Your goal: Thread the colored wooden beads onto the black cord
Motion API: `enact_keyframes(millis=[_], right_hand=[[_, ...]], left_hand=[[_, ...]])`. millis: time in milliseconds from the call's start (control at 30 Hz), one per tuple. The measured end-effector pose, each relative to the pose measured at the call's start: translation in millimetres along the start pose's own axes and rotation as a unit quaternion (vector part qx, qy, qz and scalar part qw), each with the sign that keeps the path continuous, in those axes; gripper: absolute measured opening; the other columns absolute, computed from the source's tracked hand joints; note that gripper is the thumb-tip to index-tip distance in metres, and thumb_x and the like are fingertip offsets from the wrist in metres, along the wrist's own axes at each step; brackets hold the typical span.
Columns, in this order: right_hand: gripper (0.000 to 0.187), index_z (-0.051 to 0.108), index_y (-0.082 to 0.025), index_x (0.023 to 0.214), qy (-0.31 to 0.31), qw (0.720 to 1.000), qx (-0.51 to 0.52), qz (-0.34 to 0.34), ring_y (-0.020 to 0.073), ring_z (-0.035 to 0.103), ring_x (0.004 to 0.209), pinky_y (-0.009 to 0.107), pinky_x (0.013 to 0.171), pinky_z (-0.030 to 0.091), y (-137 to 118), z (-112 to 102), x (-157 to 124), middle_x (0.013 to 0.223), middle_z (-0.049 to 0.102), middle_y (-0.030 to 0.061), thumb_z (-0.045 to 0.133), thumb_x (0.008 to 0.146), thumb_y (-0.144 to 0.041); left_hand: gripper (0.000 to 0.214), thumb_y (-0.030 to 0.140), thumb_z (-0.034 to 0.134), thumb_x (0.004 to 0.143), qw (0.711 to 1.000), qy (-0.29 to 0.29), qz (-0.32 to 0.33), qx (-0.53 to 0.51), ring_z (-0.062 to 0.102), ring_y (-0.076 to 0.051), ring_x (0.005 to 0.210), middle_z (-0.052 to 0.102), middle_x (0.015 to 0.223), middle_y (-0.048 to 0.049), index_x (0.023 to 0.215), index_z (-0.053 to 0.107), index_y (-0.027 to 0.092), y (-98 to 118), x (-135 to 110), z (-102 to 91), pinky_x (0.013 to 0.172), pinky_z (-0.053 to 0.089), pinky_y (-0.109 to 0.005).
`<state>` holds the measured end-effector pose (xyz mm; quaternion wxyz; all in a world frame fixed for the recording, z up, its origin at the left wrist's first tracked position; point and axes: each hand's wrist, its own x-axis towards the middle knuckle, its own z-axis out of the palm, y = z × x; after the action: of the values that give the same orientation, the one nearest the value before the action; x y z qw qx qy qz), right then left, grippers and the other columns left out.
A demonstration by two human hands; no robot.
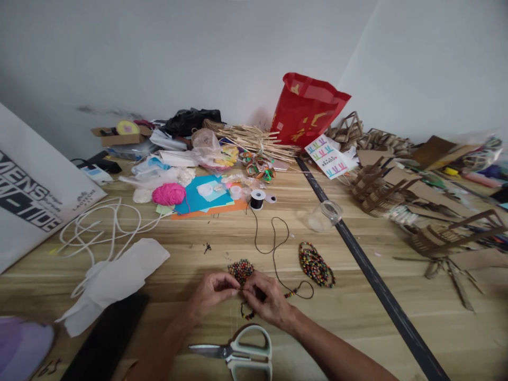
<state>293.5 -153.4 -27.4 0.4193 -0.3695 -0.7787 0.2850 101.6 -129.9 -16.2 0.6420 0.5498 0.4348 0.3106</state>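
My left hand (216, 290) and my right hand (268, 299) meet at the fingertips over the table, both pinched closed. A beaded cord (248, 314) hangs under my right hand, its short loop of dark, colourful beads curving on the near side. What lies between my left fingertips is too small to make out. Just beyond them is a pile of loose multicoloured beads (241, 270). Black cord (274, 248) snakes from a spool (257, 199) to a few threaded beads (291, 292) right of my hand. White-handled scissors (250, 350) lie slightly open nearest me.
Coiled bead strands (316, 265) and a clear jar (327, 214) sit to the right. Left are crumpled white paper (119, 280), white cord (113, 225) and pink yarn (169, 194). A red bag (307, 111) stands at the back; small woven baskets (375, 188) crowd the right side.
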Motion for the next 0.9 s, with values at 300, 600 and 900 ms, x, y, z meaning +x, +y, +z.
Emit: enact_keyframes(millis=[300, 600, 900], right_hand=[[0.01, 0.056, -0.017, 0.077, -0.01, 1.0, -0.001, 0.006, 0.0115, 0.05, 0.06, 0.02, 0.055, 0.038, -2.0, -1.0, -0.2, 0.067, 0.055, 0.0009, 0.051, 0.086, -0.017], [0.009, 0.057, -0.017, 0.077, -0.013, 1.0, -0.005, 0.01, 0.0114, 0.05, 0.06, 0.021, 0.055, 0.038, -0.4, 0.1, -0.4, 0.067, 0.055, 0.0009, 0.052, 0.084, -0.014], [0.009, 0.056, -0.017, 0.076, 0.0, 1.0, -0.003, 0.007, 0.0107, 0.048, 0.058, 0.02, 0.054, 0.036, -2.1, -0.8, 0.3, 0.065, 0.054, 0.0001, 0.052, 0.083, -0.013]], left_hand=[[0.017, 0.027, 0.073, 0.062, 1.0, -0.012, -0.007, -0.007, 0.057, -0.016, 0.068, 0.066, 0.07, -0.0019, 0.072, 0.068, 0.013, -0.8, 0.3, -0.5, 0.067, 0.043, -0.026], [0.015, 0.024, 0.073, 0.062, 1.0, -0.01, -0.008, -0.018, 0.057, -0.015, 0.069, 0.066, 0.07, -0.0018, 0.072, 0.069, 0.013, -2.9, 0.8, -0.4, 0.068, 0.043, -0.026], [0.015, 0.024, 0.072, 0.063, 1.0, -0.006, -0.002, -0.009, 0.059, -0.017, 0.07, 0.068, 0.071, -0.0027, 0.073, 0.07, 0.013, -2.0, -0.3, 0.3, 0.069, 0.043, -0.027]])
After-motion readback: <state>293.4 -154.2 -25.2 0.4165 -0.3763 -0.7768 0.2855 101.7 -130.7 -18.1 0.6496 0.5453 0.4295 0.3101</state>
